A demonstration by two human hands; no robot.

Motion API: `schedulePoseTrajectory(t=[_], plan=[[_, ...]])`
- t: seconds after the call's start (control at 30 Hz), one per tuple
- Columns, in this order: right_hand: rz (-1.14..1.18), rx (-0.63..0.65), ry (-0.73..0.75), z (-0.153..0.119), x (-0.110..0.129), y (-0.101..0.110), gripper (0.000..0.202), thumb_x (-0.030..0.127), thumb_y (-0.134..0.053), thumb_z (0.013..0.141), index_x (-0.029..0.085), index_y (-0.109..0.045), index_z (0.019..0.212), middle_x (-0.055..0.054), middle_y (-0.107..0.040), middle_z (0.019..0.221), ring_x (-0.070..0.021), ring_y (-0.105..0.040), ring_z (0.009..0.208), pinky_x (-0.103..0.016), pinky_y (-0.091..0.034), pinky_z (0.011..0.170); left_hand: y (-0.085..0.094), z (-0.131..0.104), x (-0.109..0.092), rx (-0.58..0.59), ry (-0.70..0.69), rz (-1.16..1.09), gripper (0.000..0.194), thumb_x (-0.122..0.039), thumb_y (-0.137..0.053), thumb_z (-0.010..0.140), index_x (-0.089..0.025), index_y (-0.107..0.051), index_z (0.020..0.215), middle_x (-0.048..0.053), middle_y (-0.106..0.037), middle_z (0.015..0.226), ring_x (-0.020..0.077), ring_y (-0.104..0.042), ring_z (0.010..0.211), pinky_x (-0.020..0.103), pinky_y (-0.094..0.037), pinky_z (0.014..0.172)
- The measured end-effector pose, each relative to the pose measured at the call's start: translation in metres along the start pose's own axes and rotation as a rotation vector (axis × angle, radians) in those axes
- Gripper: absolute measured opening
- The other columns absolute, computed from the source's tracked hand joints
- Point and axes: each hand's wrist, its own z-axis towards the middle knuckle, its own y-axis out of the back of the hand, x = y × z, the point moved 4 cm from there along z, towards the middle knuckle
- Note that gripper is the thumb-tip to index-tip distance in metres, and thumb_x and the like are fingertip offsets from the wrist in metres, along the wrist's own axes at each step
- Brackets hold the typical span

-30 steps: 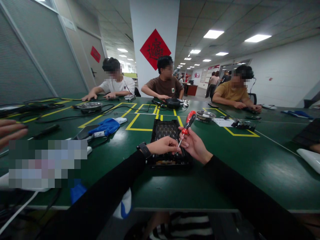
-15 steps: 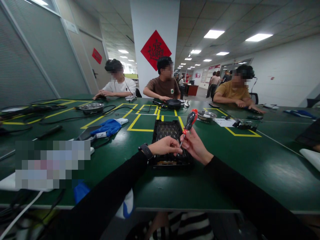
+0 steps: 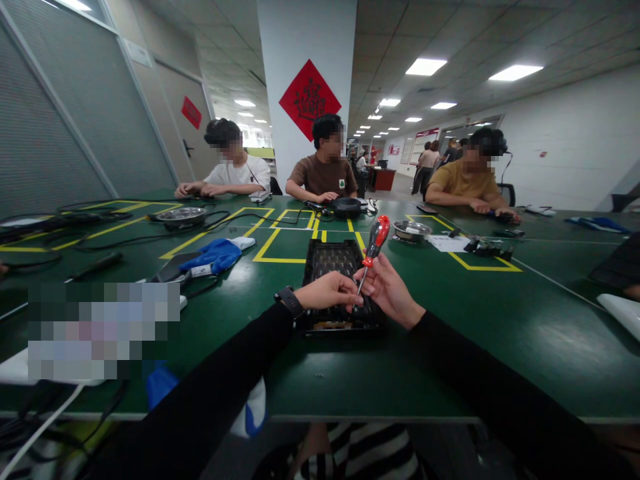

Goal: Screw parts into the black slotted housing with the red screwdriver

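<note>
A screwdriver (image 3: 375, 241) with a red and black handle leans, handle up, over a black plastic casing (image 3: 332, 252). My right hand (image 3: 391, 288) is closed on it low down, with fingers around the shaft just below the handle. The fingertips of my left hand (image 3: 327, 291) are pinched together beside the lower end of the shaft; anything small between them cannot be made out. The casing lies on the green table under both hands. Its inside shows a rough pattern, and a brownish strip (image 3: 333, 326) is visible at the near edge.
Blue and white gloves (image 3: 215, 255) lie to the left, near a dark-handled tool (image 3: 100, 265). Metal bowls (image 3: 412, 231) stand farther off. Black clips or small parts (image 3: 487, 248) sit at right beside white paper (image 3: 444, 244). Several people sit across the table.
The screwdriver and my right hand have shifted slightly left, and the handle has turned a little. My left hand stays almost in place. The view has drifted slightly.
</note>
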Motion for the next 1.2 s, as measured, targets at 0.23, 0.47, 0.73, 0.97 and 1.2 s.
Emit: schedulePoseTrajectory(t=[0.23,0.47,0.73,0.97,1.2], plan=[[0.010,0.040,-0.020,-0.0002,-0.0006,0.0014,0.023,0.038,-0.053,0.080,0.025,-0.045,0.098,0.004,-0.056,0.069,-0.0023,-0.029,0.037,-0.015,-0.020,0.037,-0.0022,0.0000,-0.0003,0.037,0.008,-0.011,0.037,-0.042,-0.054,0.077,-0.007,-0.065,0.083,0.005,-0.063,0.065,0.0085,-0.049,0.055,0.019,-0.035,0.053],[0.106,0.050,-0.097,0.0013,-0.0020,0.0043,0.034,0.036,-0.040,0.084,0.020,-0.051,0.112,0.001,-0.056,0.075,-0.0045,-0.036,0.042,-0.019,-0.034,0.043,0.0000,-0.0004,-0.0015,0.013,-0.002,-0.020,0.038,-0.043,-0.053,0.077,-0.008,-0.064,0.085,0.003,-0.061,0.062,0.0080,-0.048,0.053,0.019,-0.034,0.052],[0.042,-0.001,0.006,0.0008,0.0005,0.0005,0.029,0.033,-0.054,0.079,0.023,-0.051,0.106,0.000,-0.059,0.078,-0.0045,-0.039,0.047,-0.017,-0.031,0.042,-0.0007,-0.0001,-0.0013,0.018,-0.015,-0.022,0.039,-0.045,-0.053,0.077,-0.008,-0.063,0.082,0.004,-0.060,0.061,0.0081,-0.048,0.054,0.019,-0.034,0.053],[-0.005,0.009,0.043,0.0030,-0.0027,0.0027,0.016,0.028,-0.057,0.078,0.020,-0.047,0.087,-0.002,-0.064,0.082,-0.0028,-0.028,0.042,-0.015,-0.019,0.038,-0.0032,0.0003,0.0010,0.059,-0.007,-0.046,0.037,-0.043,-0.054,0.077,-0.007,-0.064,0.080,0.004,-0.062,0.062,0.0079,-0.050,0.055,0.019,-0.036,0.054],[0.134,0.022,-0.062,0.0038,-0.0050,0.0057,0.025,0.038,-0.045,0.084,0.020,-0.051,0.100,-0.005,-0.065,0.080,-0.0062,-0.033,0.044,-0.019,-0.027,0.042,-0.0001,-0.0003,0.0002,0.029,-0.015,-0.065,0.035,-0.041,-0.054,0.078,-0.008,-0.064,0.081,0.002,-0.059,0.060,0.0081,-0.051,0.055,0.019,-0.037,0.055]])
